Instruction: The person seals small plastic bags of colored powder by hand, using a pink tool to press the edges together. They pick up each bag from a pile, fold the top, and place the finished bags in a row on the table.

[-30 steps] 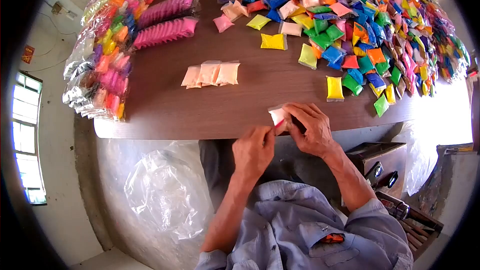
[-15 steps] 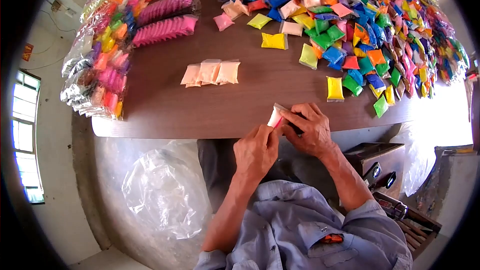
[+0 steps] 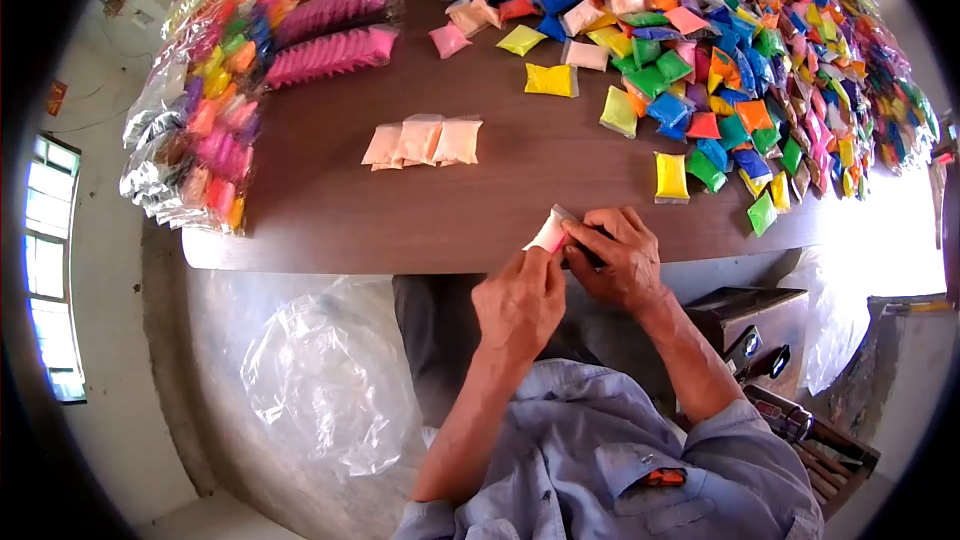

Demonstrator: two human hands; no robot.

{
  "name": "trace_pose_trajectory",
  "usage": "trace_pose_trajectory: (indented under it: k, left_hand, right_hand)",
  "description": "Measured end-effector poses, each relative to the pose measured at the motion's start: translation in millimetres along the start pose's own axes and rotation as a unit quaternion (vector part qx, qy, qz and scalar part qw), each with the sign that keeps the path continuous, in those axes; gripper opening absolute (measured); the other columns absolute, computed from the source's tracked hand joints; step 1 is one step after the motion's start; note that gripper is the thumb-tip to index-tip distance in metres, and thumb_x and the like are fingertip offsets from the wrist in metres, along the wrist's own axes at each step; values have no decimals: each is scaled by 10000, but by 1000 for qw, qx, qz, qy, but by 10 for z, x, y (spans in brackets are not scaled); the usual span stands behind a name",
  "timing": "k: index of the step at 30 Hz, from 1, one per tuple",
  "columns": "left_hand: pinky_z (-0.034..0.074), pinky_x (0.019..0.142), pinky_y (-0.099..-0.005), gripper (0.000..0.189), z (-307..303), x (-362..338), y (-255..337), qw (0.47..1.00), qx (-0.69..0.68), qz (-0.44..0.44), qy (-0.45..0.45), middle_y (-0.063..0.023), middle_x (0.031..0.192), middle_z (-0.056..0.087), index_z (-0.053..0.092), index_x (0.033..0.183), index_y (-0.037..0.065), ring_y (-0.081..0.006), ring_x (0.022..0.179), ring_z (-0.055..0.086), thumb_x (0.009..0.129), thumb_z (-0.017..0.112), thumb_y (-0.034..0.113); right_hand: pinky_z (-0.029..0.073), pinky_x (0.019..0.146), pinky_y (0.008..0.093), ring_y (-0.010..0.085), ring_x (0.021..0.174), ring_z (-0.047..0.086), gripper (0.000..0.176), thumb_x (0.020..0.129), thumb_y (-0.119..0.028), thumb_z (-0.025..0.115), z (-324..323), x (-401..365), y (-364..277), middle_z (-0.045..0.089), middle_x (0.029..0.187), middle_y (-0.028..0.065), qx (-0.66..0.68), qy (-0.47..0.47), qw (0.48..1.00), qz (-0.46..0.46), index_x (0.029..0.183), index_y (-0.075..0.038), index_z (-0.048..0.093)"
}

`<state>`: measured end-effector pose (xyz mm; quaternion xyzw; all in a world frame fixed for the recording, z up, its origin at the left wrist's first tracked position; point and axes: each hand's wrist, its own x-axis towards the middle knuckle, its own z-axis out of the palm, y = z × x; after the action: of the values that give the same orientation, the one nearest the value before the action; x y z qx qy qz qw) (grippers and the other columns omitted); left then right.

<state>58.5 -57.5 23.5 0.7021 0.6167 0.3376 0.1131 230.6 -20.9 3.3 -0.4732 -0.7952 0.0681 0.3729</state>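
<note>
Between my two hands, just over the table's front edge, is a small plastic packet with pale pink filling and a brighter pink patch. My left hand pinches its lower side. The fingers of my right hand are closed on its right edge. Part of the packet is hidden behind the fingers. Farther in on the table, several peach packets lie overlapping in a row. A yellow packet rests by itself to the right.
A large heap of colourful packets covers the right and back. At the left lie long clear bags of mixed packets and two bundles of pink packets. Clear plastic sheeting is on the floor, and a wooden box stands at right.
My left hand has shifted slightly right along the packet, and more of the packet's pale face shows. My right hand has hardly moved.
</note>
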Motion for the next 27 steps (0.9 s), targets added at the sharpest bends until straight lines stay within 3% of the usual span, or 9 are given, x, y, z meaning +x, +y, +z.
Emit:
trace_pose_trajectory:
  k: [7,9,10,14,16,20,22,27]
  left_hand:
    - [533,586,-431,102,-205,20,-293,996,58,-59,30,-137,737,692,662,823,63,-361,657,694,871,751,53]
    - [525,587,-416,103,-229,0,-327,997,8,-57,57,-155,753,692,654,836,41,-365,662,693,875,749,45]
    - [512,583,-373,102,-231,-28,-327,998,-16,-43,52,-164,760,681,655,866,21,-326,632,680,891,754,33]
    - [522,578,-418,71,-220,-122,-275,994,-84,-48,44,-155,790,689,676,962,61,-368,669,686,918,732,66]
    - [501,598,-305,88,-222,-168,-272,990,-110,-65,52,-157,762,658,674,934,-5,-232,606,627,918,758,17]
    - [521,605,-324,86,-259,-216,-242,990,-106,-78,52,-167,784,677,680,938,1,-270,631,667,912,761,16]
    - [540,614,-342,86,-167,-227,-207,990,-113,19,86,-170,799,688,684,936,15,-312,671,701,905,764,21]
    - [540,610,-359,91,-19,-278,-387,994,-63,-30,83,-161,798,690,684,929,34,-331,693,707,898,770,32]
  right_hand:
    - [572,763,390,276,900,654,333,752,-146,846,14,-11,-13,652,968,30,-2,3,1000,6,1079,-114,791]
    - [576,785,401,283,929,656,346,739,-147,847,13,-17,-17,657,992,44,-2,-3,1000,15,1076,-102,790]
    - [576,785,401,283,929,656,346,739,-147,847,13,-25,-20,657,992,44,-1,-4,1000,14,1076,-102,790]
    - [569,795,425,312,932,660,406,715,-140,830,-38,-14,-29,664,1029,69,8,-19,1000,11,1114,-80,786]
    - [570,808,429,314,946,660,435,702,-154,836,-51,-10,-39,661,1039,69,12,-25,1000,9,1127,-81,781]
    - [570,818,432,312,958,656,466,684,-188,859,-44,-22,-55,655,1050,62,-1,-30,1000,5,1129,-81,775]
    - [570,815,434,310,957,655,464,682,-185,861,-44,-14,-60,653,1052,60,-2,-30,1000,-4,1125,-81,775]
    - [568,812,437,308,949,647,457,694,-196,879,-33,-31,-37,652,1048,59,-11,-24,999,-25,1121,-74,773]
